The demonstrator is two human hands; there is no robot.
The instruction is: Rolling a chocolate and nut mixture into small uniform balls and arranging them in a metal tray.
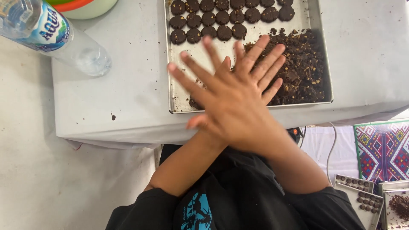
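Two bare hands cross flat, palm on palm, above the near edge of the metal tray (181, 91). The left hand (249, 74) lies under the right hand (221, 96), and each grip is spread wide, fingers splayed and pinching nothing, as if dough were being pressed or rubbed between the palms, though I cannot tell whether any lies hidden there. Just beyond the fingertips, a loose heap of dark crumbly dough (302, 68) fills the tray's right side, kept within easy reach. Further back, rows of round dark cookies (213, 19) sit neatly apart so they don't stick. Off to the left on the white table (115, 93), a plastic water bottle (51, 32) lies tilted, well apart from the tray.
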